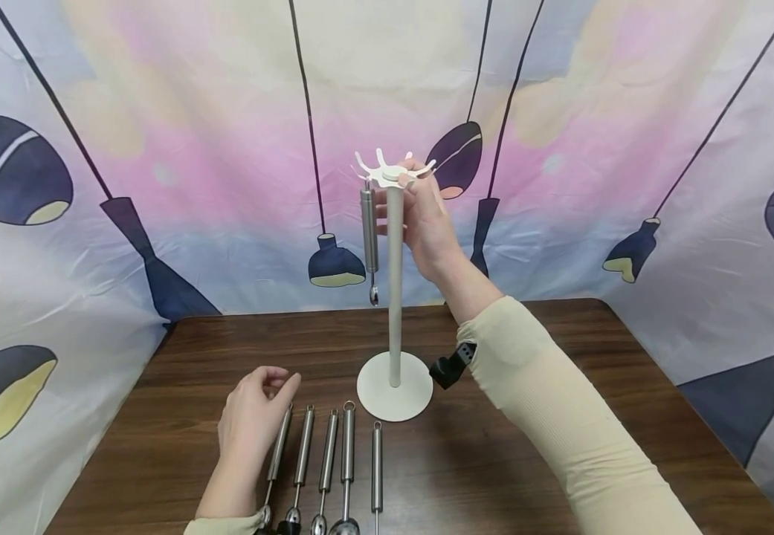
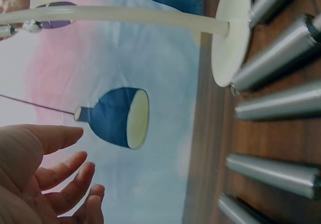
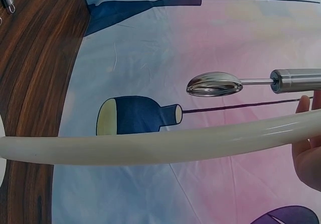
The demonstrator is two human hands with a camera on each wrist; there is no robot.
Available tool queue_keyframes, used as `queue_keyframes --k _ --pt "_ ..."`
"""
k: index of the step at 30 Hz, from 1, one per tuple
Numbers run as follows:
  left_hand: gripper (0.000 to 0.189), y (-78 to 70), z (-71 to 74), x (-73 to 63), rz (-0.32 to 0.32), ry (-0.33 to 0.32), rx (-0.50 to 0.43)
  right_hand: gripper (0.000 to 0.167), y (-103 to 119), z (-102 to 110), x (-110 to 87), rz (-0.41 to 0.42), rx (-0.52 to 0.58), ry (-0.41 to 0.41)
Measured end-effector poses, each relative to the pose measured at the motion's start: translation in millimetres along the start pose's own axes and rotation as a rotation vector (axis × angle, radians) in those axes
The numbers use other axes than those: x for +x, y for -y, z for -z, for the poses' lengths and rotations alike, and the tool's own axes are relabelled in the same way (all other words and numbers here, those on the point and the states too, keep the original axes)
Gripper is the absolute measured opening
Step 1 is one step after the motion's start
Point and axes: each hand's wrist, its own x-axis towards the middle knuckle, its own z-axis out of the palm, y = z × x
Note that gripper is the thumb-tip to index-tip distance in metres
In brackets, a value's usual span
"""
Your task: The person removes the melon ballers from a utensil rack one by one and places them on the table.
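Note:
A white utensil stand [image 1: 395,297] with a ring of hooks at its top stands upright on a round base. My right hand [image 1: 423,223] is at the top, thumb and index finger pinching the hook ring, the other fingers reaching behind the pole. From a left hook hangs a steel-handled scoop [image 1: 369,230]; its shiny oval end [image 3: 214,84] points down. Relaxed fingers and nothing held: my left hand [image 1: 256,416] hovers by the handles of several steel utensils [image 1: 304,446], left of the base. In the left wrist view its fingers [image 2: 65,171] are spread.
The utensils lie side by side on the dark wooden table [image 1: 527,461], ringed handle ends toward the stand, heads near the front edge. A patterned cloth [image 1: 226,148] with printed lamps hangs behind the table. A black wrist camera [image 1: 452,365] sits on the right sleeve.

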Motion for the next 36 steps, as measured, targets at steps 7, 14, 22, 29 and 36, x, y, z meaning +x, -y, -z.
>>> queue_keyframes --k 7,14,22,29,36 --pt "0.037 -24.9 0.7 5.8 -0.066 -0.074 -0.098 0.017 -0.4 0.2 -0.4 -0.003 -0.010 0.001" --pt "0.036 -48.8 2.3 15.1 -0.089 -0.121 -0.250 0.018 -1.0 0.2 -0.1 -0.003 -0.012 0.000" --pt "0.034 -72.0 7.7 23.4 -0.185 -0.155 -0.371 0.019 -1.1 0.2 0.8 -0.002 -0.013 0.003" --pt "0.032 -85.8 10.6 25.4 -0.233 -0.171 -0.427 0.018 -1.0 -0.5 0.7 -0.003 -0.021 -0.003" --pt "0.033 -96.3 9.4 26.0 -0.239 -0.182 -0.512 0.017 -1.2 0.1 1.0 0.001 -0.021 -0.001"
